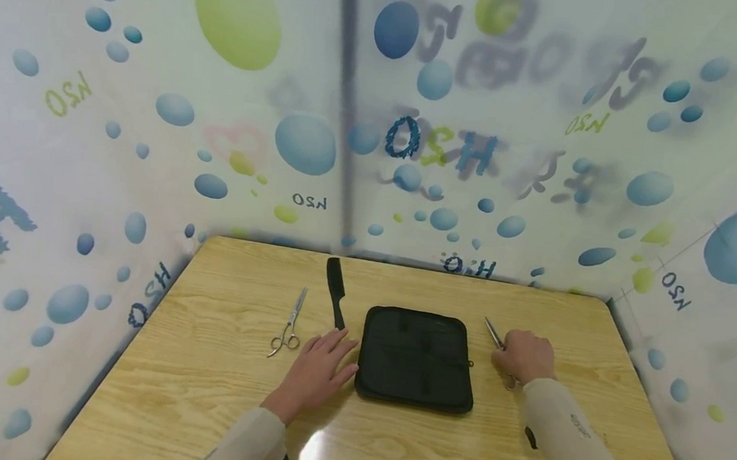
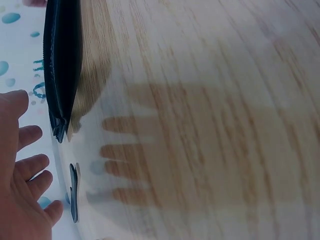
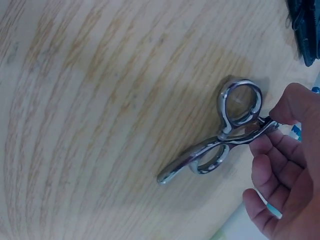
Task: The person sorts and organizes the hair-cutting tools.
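My right hand (image 1: 528, 358) pinches a pair of silver scissors (image 3: 241, 125) between thumb and fingers, right of the case. In the right wrist view the finger rings and tail of the scissors stick out of the grip; the blades (image 1: 494, 332) point away from me in the head view. My left hand (image 1: 318, 367) has its fingers spread, with the thumb near the left side of a black zippered case (image 1: 417, 359). Just beyond its fingertips lies a black comb (image 1: 335, 282), handle toward me.
A second pair of silver scissors (image 1: 293, 319) lies left of the comb. All of it is on a wooden table (image 1: 207, 385), whose far edge meets a wall covering (image 1: 254, 100) printed with blue and green dots.
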Action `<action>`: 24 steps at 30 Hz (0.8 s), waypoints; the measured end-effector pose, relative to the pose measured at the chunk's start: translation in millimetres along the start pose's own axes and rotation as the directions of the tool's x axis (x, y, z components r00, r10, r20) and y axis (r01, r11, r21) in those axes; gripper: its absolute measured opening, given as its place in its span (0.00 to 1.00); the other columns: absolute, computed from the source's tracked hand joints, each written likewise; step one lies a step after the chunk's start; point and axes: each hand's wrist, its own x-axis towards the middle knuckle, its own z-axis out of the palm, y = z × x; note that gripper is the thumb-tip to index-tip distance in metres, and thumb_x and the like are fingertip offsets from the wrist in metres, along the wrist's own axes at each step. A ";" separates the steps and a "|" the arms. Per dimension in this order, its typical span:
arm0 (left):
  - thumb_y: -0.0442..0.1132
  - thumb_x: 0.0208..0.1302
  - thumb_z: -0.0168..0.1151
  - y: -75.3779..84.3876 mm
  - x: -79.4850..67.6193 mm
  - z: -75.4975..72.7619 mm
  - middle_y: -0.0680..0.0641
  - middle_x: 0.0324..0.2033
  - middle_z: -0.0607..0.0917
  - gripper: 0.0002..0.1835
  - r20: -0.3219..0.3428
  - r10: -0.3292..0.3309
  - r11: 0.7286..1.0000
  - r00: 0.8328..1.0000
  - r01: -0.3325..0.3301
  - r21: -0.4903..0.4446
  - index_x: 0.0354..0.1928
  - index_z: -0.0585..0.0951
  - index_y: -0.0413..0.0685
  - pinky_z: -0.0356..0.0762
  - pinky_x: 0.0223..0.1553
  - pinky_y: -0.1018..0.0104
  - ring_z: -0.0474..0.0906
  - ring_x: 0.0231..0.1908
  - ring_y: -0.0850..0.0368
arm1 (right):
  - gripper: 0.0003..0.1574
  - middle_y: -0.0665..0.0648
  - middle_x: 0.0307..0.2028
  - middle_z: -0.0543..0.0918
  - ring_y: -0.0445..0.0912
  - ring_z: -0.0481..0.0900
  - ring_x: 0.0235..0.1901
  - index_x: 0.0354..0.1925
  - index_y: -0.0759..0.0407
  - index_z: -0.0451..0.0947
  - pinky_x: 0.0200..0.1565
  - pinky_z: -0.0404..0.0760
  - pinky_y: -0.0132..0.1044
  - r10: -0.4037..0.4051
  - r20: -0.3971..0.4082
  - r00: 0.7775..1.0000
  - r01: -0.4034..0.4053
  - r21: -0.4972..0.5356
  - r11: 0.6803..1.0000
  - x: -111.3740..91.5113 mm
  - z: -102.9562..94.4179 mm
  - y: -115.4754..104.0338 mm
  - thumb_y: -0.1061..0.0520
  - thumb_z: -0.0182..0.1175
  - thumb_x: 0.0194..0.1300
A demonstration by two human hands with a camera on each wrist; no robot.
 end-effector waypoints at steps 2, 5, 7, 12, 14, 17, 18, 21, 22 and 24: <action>0.55 0.73 0.49 -0.1 0.0 -0.6 0.43 0.71 0.67 0.27 -0.003 0.000 1.000 1.000 0.000 -0.002 0.67 0.71 0.52 0.57 0.70 0.41 0.62 0.71 0.44 | 0.14 0.52 0.16 0.74 0.48 0.69 0.20 0.16 0.55 0.73 0.30 0.66 0.44 -0.005 -0.002 1.000 0.005 -0.002 1.000 0.5 -0.2 -0.5 0.52 0.60 0.52; 0.55 0.73 0.49 0.2 0.1 -1.5 0.43 0.71 0.66 0.27 0.002 -0.003 1.000 1.000 0.003 -0.002 0.68 0.71 0.52 0.57 0.70 0.41 0.61 0.71 0.44 | 0.14 0.51 0.16 0.74 0.48 0.69 0.21 0.16 0.55 0.73 0.32 0.66 0.45 -0.010 -0.014 1.000 0.010 -0.006 1.000 0.0 -0.5 -2.3 0.52 0.60 0.53; 0.55 0.73 0.49 0.0 0.5 -1.2 0.43 0.71 0.67 0.26 0.002 0.000 1.000 1.000 0.000 -0.002 0.67 0.71 0.52 0.57 0.70 0.41 0.61 0.71 0.44 | 0.15 0.51 0.16 0.73 0.48 0.68 0.20 0.15 0.55 0.72 0.31 0.65 0.44 -0.014 -0.025 1.000 0.014 -0.005 1.000 -1.0 -0.7 -3.6 0.52 0.60 0.53; 0.55 0.73 0.50 0.1 0.8 0.3 0.42 0.70 0.67 0.26 -0.005 0.008 1.000 1.000 -0.008 -0.011 0.67 0.71 0.51 0.57 0.70 0.40 0.61 0.71 0.44 | 0.17 0.50 0.14 0.69 0.46 0.66 0.19 0.14 0.54 0.70 0.29 0.62 0.42 -0.042 -0.077 0.996 0.042 -0.001 0.999 -3.6 -3.5 -9.9 0.53 0.58 0.55; 0.55 0.72 0.50 0.6 0.4 0.6 0.42 0.70 0.68 0.26 -0.011 0.017 1.000 1.000 -0.017 -0.010 0.66 0.72 0.51 0.58 0.69 0.40 0.62 0.71 0.44 | 0.18 0.50 0.14 0.68 0.46 0.65 0.19 0.13 0.54 0.69 0.28 0.61 0.41 -0.053 -0.097 0.994 0.054 0.006 0.999 -4.3 -6.1 -13.3 0.53 0.58 0.56; 0.55 0.72 0.51 1.8 0.1 1.0 0.42 0.69 0.69 0.26 -0.020 0.035 0.999 0.999 -0.034 0.008 0.66 0.73 0.51 0.59 0.69 0.40 0.63 0.70 0.44 | 0.19 0.49 0.13 0.66 0.45 0.63 0.18 0.13 0.53 0.68 0.26 0.59 0.39 -0.060 -0.112 0.992 0.064 0.030 0.997 -5.1 -10.6 -19.3 0.52 0.58 0.57; 0.55 0.72 0.52 2.5 0.2 1.0 0.42 0.69 0.69 0.26 -0.024 0.040 0.999 0.999 -0.040 0.015 0.65 0.73 0.51 0.59 0.69 0.40 0.63 0.70 0.44 | 0.19 0.49 0.13 0.66 0.45 0.63 0.18 0.14 0.53 0.68 0.25 0.59 0.38 -0.063 -0.113 0.992 0.068 0.045 0.997 -5.4 -12.4 -21.6 0.52 0.59 0.58; 0.55 0.71 0.52 6.2 0.4 -0.7 0.43 0.69 0.70 0.26 -0.037 0.061 0.998 0.997 -0.060 0.030 0.66 0.73 0.51 0.60 0.69 0.41 0.64 0.70 0.45 | 0.19 0.48 0.13 0.64 0.44 0.61 0.16 0.14 0.52 0.67 0.22 0.58 0.36 -0.073 -0.114 0.991 0.084 0.093 0.992 -6.5 -17.3 -28.7 0.51 0.58 0.58; 0.55 0.71 0.52 7.8 0.5 -1.3 0.44 0.68 0.70 0.27 -0.038 0.070 0.997 0.997 -0.069 0.037 0.66 0.72 0.52 0.60 0.69 0.42 0.64 0.70 0.46 | 0.19 0.48 0.13 0.64 0.43 0.61 0.16 0.14 0.52 0.67 0.22 0.57 0.36 -0.076 -0.115 0.991 0.088 0.105 0.991 -6.7 -18.7 -31.0 0.51 0.58 0.59; 0.56 0.71 0.52 12.1 0.3 -3.5 0.45 0.68 0.71 0.27 -0.034 0.086 0.995 0.996 -0.084 0.046 0.67 0.72 0.53 0.60 0.69 0.43 0.65 0.70 0.47 | 0.19 0.48 0.13 0.64 0.43 0.60 0.16 0.15 0.52 0.67 0.21 0.57 0.35 -0.078 -0.115 0.990 0.092 0.119 0.989 -7.2 -21.1 -35.7 0.51 0.58 0.59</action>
